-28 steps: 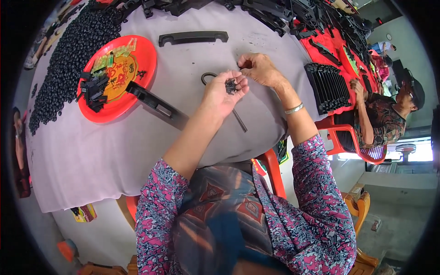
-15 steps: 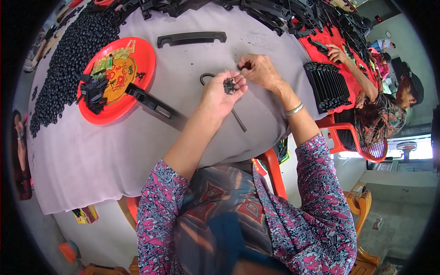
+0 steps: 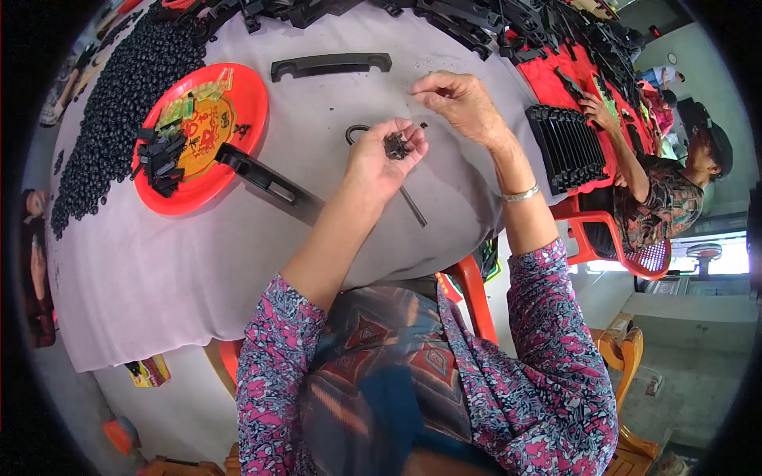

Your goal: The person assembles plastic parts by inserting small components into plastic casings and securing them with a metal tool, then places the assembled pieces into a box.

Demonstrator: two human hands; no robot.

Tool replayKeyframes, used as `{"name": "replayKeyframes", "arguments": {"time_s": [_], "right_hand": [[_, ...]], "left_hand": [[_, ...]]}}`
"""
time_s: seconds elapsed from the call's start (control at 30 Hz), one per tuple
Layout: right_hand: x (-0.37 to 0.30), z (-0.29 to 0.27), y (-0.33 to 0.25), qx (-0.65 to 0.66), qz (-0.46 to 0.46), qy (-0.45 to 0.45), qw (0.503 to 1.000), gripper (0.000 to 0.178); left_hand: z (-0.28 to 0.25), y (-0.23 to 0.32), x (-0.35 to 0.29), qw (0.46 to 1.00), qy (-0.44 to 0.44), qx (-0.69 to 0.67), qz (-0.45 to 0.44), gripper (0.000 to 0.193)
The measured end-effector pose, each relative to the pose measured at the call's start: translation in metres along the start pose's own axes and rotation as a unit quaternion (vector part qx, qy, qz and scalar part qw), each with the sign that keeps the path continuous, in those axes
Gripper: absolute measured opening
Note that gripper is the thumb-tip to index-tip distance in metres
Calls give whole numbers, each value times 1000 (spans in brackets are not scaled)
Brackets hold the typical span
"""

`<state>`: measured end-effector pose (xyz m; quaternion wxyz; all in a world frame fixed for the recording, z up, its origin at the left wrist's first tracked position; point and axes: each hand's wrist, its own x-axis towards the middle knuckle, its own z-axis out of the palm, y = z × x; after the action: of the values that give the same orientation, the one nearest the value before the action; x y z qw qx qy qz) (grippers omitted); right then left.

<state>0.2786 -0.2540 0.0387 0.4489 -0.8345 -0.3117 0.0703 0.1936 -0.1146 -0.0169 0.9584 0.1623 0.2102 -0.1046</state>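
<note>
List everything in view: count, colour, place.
Tablecloth: one, mauve, centre
Beads: uncounted, black, far left
Plate: one, red, left
Clear pieces: several, yellowish, on plate
Blocks: several, black, on plate
Loose bars: two, black, plate's edge, top centre
Hooked rod: one, dark, centre
Bar row: one, black, right
Part heap: uncounted, black, far edge
Red chairs: two, lower centre, right
Co-worker: one, dark cap, right
Tiny parts: several, black, in palm
Left grip: one, cupped, centre
Right grip: one, fingers pinched, centre
</note>
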Motion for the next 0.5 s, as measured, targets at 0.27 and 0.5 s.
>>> {"name": "replayKeyframes", "arguments": {"time_s": [0.27,0.5], "right_hand": [[-8,4,38,-159,19,-71,985,14],[-10,-2,36,-120,68,-55,989,9]], "left_hand": [[-6,2,4,1000,-6,-14,2,18],[-7,-5,7,999,-27,-40,12,14]]}}
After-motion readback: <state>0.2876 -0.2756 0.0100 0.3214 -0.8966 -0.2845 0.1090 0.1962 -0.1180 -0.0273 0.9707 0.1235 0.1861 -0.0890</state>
